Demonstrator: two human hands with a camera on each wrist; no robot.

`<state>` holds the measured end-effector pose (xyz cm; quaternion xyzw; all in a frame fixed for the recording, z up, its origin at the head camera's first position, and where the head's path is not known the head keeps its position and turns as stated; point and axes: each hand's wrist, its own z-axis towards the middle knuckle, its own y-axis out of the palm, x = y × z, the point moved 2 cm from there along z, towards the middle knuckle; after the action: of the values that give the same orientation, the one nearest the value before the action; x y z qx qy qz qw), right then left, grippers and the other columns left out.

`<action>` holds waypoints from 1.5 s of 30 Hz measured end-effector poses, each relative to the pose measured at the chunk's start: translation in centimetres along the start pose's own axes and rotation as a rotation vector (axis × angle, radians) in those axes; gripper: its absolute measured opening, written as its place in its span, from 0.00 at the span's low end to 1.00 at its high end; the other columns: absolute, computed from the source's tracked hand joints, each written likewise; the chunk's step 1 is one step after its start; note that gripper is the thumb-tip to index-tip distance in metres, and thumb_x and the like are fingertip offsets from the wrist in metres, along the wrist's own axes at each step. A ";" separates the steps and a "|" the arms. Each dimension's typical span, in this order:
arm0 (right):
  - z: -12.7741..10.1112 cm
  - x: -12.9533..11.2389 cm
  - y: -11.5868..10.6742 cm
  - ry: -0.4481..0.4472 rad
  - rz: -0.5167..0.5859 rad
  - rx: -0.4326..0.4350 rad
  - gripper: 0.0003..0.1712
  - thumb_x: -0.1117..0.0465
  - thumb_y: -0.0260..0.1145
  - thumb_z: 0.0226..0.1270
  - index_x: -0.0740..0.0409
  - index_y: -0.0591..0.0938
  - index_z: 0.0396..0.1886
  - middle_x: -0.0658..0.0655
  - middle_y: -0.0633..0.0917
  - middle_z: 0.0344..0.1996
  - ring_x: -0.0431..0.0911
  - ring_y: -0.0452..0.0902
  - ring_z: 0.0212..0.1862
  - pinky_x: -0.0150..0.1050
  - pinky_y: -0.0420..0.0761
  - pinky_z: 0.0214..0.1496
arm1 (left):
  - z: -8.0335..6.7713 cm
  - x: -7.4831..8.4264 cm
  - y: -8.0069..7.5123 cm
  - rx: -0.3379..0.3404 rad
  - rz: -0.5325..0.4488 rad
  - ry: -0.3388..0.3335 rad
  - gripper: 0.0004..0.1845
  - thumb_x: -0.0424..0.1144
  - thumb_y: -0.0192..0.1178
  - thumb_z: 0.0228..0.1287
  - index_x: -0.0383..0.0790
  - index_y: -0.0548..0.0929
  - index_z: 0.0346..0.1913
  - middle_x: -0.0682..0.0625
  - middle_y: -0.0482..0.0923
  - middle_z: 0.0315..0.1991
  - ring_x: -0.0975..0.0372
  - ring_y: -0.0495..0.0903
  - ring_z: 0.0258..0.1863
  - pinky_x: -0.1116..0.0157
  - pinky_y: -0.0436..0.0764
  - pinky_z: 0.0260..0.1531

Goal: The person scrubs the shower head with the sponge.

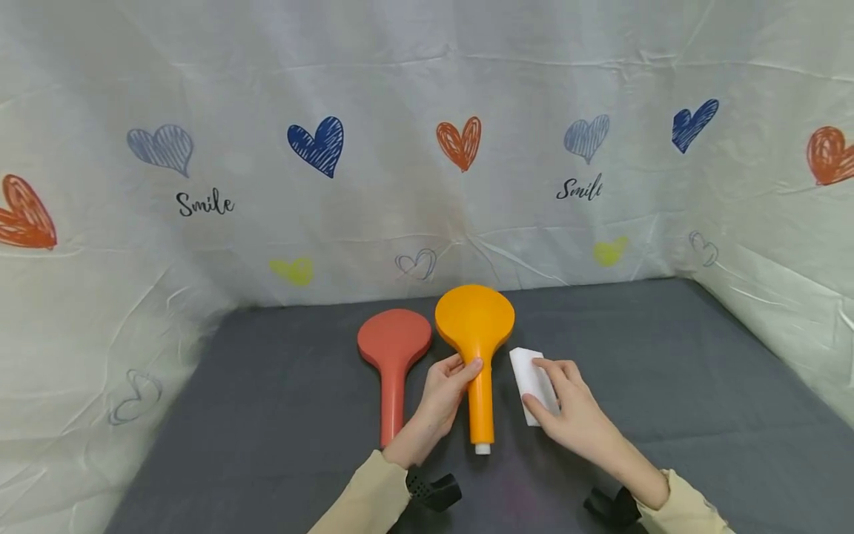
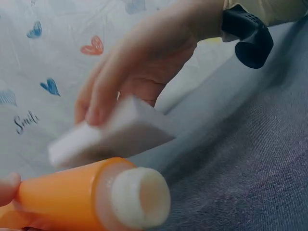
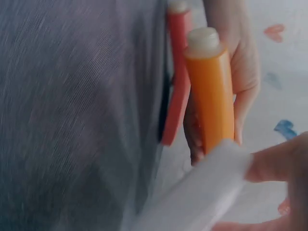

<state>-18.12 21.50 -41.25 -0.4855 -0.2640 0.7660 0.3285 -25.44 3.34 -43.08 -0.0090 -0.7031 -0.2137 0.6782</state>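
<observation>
Two shower heads on the dark grey table (image 1: pixel 667 356), both lying flat w/ round heads far and handles pointing near: 1 orange shower head (image 1: pixel 477 348) at centre, 1 red shower head (image 1: pixel 394 363) just to its left, the two round heads nearly touching. Orange one has a white threaded end at the near tip of its handle, plain in the left wrist view (image 2: pixel 142 197); the red one shows a pale tip too in the right wrist view (image 3: pixel 177 67). One white sponge block (image 1: pixel 532 382) lies just right of the orange handle, near it but apart. Two hands in view, both w/ cream sleeves and a black wrist mount each. Left hand (image 1: pixel 443 393) wraps its fingers round the upper part of the orange handle, thumb on top, gripping it against the table; it sits between the red and orange handles. Right hand (image 1: pixel 567 404) pinches the white sponge block, thumb at the near end, fingers laid over the far part; left wrist view shows the block (image 2: pixel 110 132) lifted at an angle off the cloth, blurred. Right wrist view: sponge (image 3: pixel 197 197) close to lens, orange handle (image 3: pixel 211 96) beyond w/ left-hand fingers curled behind it. Backdrop: white sheet (image 1: pixel 427 89) w/ hearts printed on it and "Smile" printed 2x, wrapping the table on left, far and right sides.
</observation>
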 end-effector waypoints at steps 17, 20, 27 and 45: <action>0.3 0.7 1.6 0.084 -0.261 -0.130 0.26 0.57 0.71 0.51 0.67 0.75 0.45 0.64 0.69 0.36 0.53 0.66 0.34 0.41 0.73 0.27 | 2.1 -3.3 0.6 0.126 0.070 -0.103 0.22 0.38 0.57 0.66 0.21 0.72 0.53 0.40 0.77 0.43 0.62 0.77 0.35 0.64 0.78 0.45; 0.2 0.6 1.9 0.085 -0.279 -0.142 0.25 0.55 0.72 0.50 0.67 0.75 0.43 0.63 0.69 0.34 0.53 0.66 0.33 0.40 0.72 0.25 | 2.1 -3.4 0.7 0.132 0.078 -0.107 0.22 0.37 0.57 0.66 0.21 0.71 0.53 0.39 0.77 0.43 0.62 0.77 0.35 0.64 0.78 0.44; 0.1 0.3 2.3 0.053 -0.342 -0.112 0.25 0.55 0.74 0.48 0.66 0.76 0.39 0.63 0.69 0.34 0.53 0.66 0.32 0.40 0.72 0.24 | 2.1 -3.4 0.7 0.133 0.118 -0.124 0.22 0.37 0.58 0.64 0.21 0.71 0.53 0.41 0.78 0.40 0.63 0.77 0.33 0.65 0.79 0.42; 0.1 0.1 1.6 0.030 -0.408 -0.055 0.29 0.50 0.70 0.54 0.68 0.77 0.46 0.66 0.71 0.39 0.56 0.70 0.34 0.42 0.74 0.22 | 0.8 0.3 -0.2 0.153 0.768 0.002 0.22 0.47 0.60 0.62 0.27 0.75 0.36 0.49 0.70 0.17 0.62 0.69 0.14 0.70 0.70 0.16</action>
<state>-18.65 20.55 -42.36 -0.4421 -0.3729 0.6688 0.4672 -26.25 3.30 -42.85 -0.2206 -0.6617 0.1088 0.7083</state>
